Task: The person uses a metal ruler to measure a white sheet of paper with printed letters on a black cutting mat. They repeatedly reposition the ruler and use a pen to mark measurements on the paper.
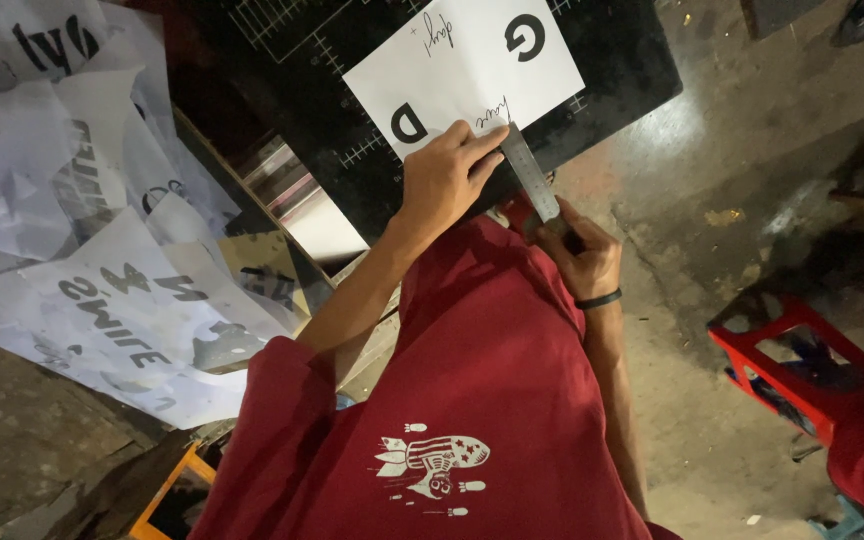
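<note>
I see the left hand (442,180) flat, fingers spread, pressing the white sheet (467,70) and steel ruler (530,172) onto the black cutting mat (612,60), upper centre of the frame. The right hand (580,250) has its grip closed around a dark tool at the ruler's lower end. Loose printed sheets (82,220) lie at left.

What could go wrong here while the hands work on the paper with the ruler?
The left hand presses the ruler with fingertips close to its edge, so a blade run along it might nick them. The paper could slip on the mat if that pressure eases. What the right hand grips is hidden.
</note>
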